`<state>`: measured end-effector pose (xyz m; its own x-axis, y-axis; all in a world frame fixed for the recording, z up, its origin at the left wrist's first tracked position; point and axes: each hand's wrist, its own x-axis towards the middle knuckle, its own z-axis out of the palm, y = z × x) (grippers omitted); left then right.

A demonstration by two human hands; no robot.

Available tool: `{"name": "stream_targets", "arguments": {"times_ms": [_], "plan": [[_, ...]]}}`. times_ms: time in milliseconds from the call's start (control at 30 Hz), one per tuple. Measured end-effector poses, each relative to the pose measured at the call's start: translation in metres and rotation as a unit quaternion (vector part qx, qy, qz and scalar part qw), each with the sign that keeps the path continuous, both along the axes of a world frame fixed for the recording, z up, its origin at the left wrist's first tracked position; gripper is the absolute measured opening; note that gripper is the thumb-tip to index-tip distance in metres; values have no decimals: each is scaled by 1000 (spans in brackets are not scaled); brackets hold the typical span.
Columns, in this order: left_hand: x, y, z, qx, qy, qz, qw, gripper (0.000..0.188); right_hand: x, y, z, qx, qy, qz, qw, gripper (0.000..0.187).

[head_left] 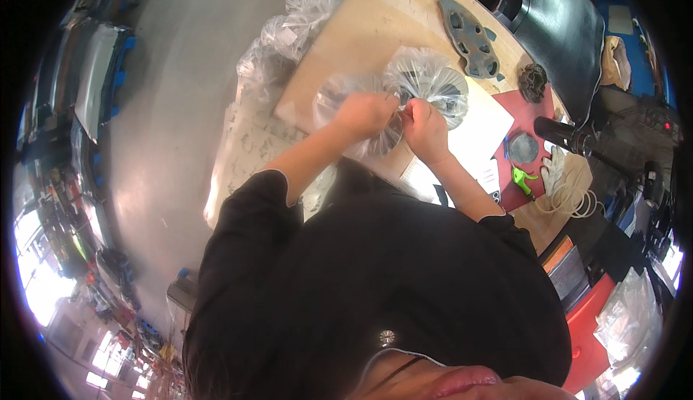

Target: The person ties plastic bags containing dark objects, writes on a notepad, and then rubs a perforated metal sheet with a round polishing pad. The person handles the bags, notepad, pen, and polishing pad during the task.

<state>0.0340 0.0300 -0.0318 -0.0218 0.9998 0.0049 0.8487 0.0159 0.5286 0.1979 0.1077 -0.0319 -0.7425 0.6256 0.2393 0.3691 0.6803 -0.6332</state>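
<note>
My left hand [368,115] and my right hand [426,133] meet close together over the table's near edge, fingers pinched. Between them they grip gathered film of a clear plastic bag [346,91], which spreads out behind and below my left hand. Just beyond my right hand is another bulging clear plastic bag [419,68] with dark parts showing inside. Whether the two bulges of film belong to one bag or two, I cannot tell for sure. The exact pinch point is partly hidden by my fingers.
The wooden table [382,14] carries a grey moulded plate with holes [469,39], a dark crumpled lump [533,82], white paper [484,111], a red mat [509,190], a green-handled tool [523,180] and a black cylinder [559,133]. Filled clear bags [285,35] lie left of the table.
</note>
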Motion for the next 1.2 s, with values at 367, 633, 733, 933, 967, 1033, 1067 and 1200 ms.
{"name": "stream_targets", "arguments": {"times_ms": [367, 633, 733, 933, 967, 1033, 1067, 1200], "plan": [[2, -5, -13, 44, 40, -3, 998, 6, 11, -25, -16, -134, 7, -105, 985, 21], [-2, 2, -8, 10, 42, -54, 998, 9, 5, -6, 1, 7, -222, 0, 975, 20], [-3, 4, -7, -22, 40, -50, 998, 10, 5, -11, 6, 17, -151, -8, 988, 19], [-9, 4, -2, -50, -1, -63, 997, 13, -1, -5, 5, 74, -180, -9, 981, 15], [-9, 4, -2, -28, 6, -67, 997, 11, -1, -1, 6, 83, -158, 23, 984, 14], [-9, 5, -2, 27, 18, -77, 997, 8, 0, 8, 11, 62, -191, 75, 977, 15], [-11, 6, -3, 33, 55, -113, 991, 8, -1, 12, 14, 39, -217, 78, 972, 15], [-27, 15, -7, 70, 153, -242, 955, 12, -7, 18, 24, -23, -301, 88, 949, 18]]}}
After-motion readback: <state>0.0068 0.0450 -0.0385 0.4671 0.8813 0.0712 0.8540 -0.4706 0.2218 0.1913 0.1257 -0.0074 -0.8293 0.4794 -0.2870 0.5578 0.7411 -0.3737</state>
